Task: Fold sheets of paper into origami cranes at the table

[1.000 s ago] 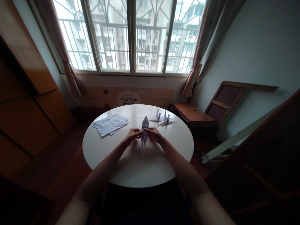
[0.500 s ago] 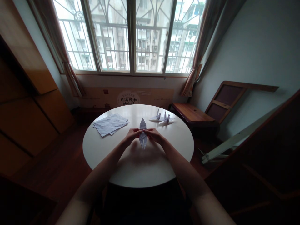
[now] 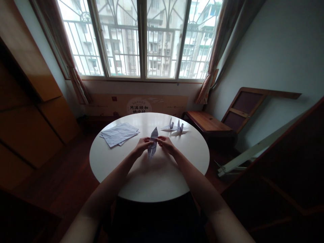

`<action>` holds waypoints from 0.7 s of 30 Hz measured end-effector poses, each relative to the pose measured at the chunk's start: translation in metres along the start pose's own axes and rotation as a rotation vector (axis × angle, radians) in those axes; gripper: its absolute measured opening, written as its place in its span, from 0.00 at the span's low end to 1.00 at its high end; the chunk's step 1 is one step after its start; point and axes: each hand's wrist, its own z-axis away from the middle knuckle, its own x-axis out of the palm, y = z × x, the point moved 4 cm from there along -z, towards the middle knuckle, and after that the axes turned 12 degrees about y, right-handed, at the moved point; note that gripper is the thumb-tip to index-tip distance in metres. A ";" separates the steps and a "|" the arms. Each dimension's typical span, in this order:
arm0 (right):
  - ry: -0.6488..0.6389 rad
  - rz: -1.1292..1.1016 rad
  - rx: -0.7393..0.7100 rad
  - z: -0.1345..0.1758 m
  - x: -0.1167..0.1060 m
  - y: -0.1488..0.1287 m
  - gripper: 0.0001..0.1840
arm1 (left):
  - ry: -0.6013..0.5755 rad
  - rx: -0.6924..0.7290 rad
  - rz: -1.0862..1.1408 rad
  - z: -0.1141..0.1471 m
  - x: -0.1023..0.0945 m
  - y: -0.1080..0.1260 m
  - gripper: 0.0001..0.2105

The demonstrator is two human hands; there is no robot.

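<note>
A folded piece of paper (image 3: pixel 153 138), long and diamond-shaped with a slit in its lower half, is held above the middle of the round white table (image 3: pixel 157 189). My left hand (image 3: pixel 143 145) pinches its left side near the middle. From the other side, the fingers of my right hand (image 3: pixel 165 144) are closed on its right edge. Two folded paper cranes (image 3: pixel 180 126) stand at the back right of the table. To the left of my hands lie several creased sheets of paper (image 3: pixel 119 134), loosely stacked.
Beyond the table a long printed box (image 3: pixel 162 103) rests below the barred window. A low wooden bench (image 3: pixel 209 121) stands at the back right, with a brown wooden frame (image 3: pixel 243 108) leaning near the wall. Wooden cabinets (image 3: pixel 50 125) line the left side.
The folded paper has tilted, its top tip swinging right and its lower end left. My right hand has shifted slightly outward and up along the edge. The cranes and sheets are unmoved.
</note>
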 end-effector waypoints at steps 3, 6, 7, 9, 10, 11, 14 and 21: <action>0.098 -0.019 -0.027 -0.004 -0.006 -0.001 0.30 | 0.024 0.026 -0.026 0.001 0.000 0.001 0.15; 0.147 -0.006 -0.082 -0.006 -0.010 -0.005 0.29 | 0.022 0.000 -0.053 0.001 0.002 0.000 0.11; 0.150 -0.002 -0.096 -0.006 -0.010 -0.006 0.27 | 0.023 -0.017 -0.056 0.001 0.002 -0.002 0.10; 0.142 0.001 -0.110 -0.006 -0.010 -0.007 0.25 | 0.024 -0.050 -0.066 0.001 0.002 -0.004 0.11; 0.137 0.001 -0.115 -0.005 -0.009 -0.008 0.25 | 0.020 -0.062 -0.071 0.000 0.001 -0.005 0.12; 0.133 0.000 -0.119 -0.005 -0.009 -0.008 0.24 | 0.013 -0.071 -0.073 0.000 0.001 -0.006 0.12; 0.131 -0.004 -0.120 -0.004 -0.008 -0.009 0.24 | -0.008 -0.073 -0.059 0.000 0.002 -0.006 0.17; 0.099 -0.004 -0.117 -0.003 -0.008 -0.008 0.22 | 0.070 -0.014 -0.065 0.003 0.000 0.001 0.39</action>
